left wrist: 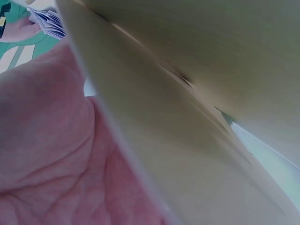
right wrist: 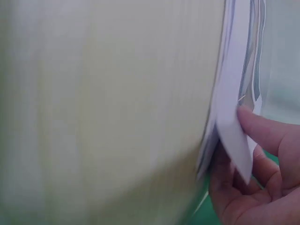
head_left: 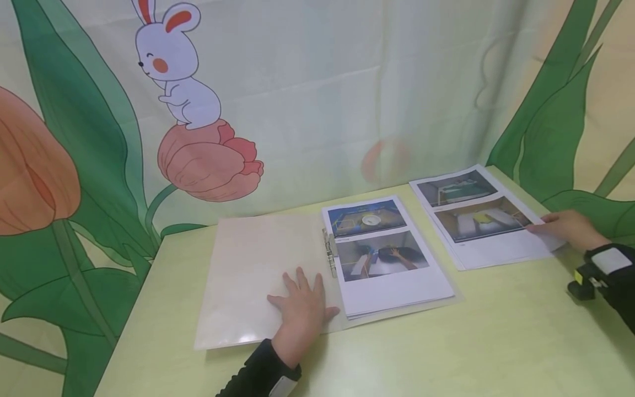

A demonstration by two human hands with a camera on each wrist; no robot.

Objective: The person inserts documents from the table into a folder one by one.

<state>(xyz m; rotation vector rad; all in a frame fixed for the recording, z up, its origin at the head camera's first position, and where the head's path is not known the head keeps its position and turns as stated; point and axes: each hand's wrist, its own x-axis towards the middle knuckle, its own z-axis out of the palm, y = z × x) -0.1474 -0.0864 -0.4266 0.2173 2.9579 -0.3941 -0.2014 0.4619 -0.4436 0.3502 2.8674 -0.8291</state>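
Observation:
A cream ring binder (head_left: 258,264) lies spread out on the table, its metal clip (head_left: 329,253) along the spine. My left hand (head_left: 301,309) rests on the inner left cover near the spine, fingers straight and spread. Printed sheets with two photos (head_left: 397,295) lie on the binder's right side. Further right is a second stack of printed sheets (head_left: 491,251). My right hand (head_left: 570,229) pinches this stack at its right edge. In the right wrist view, thumb and fingers hold a bent corner of the white sheets (right wrist: 232,112); some fingers are partly hidden behind the paper.
The pale yellow-green table (head_left: 496,331) meets a fabric backdrop (head_left: 307,99) printed with a rabbit and tulips. The right stack reaches close to the table's right edge. Black sleeves and wrist cameras (head_left: 585,281) sit on the forearms.

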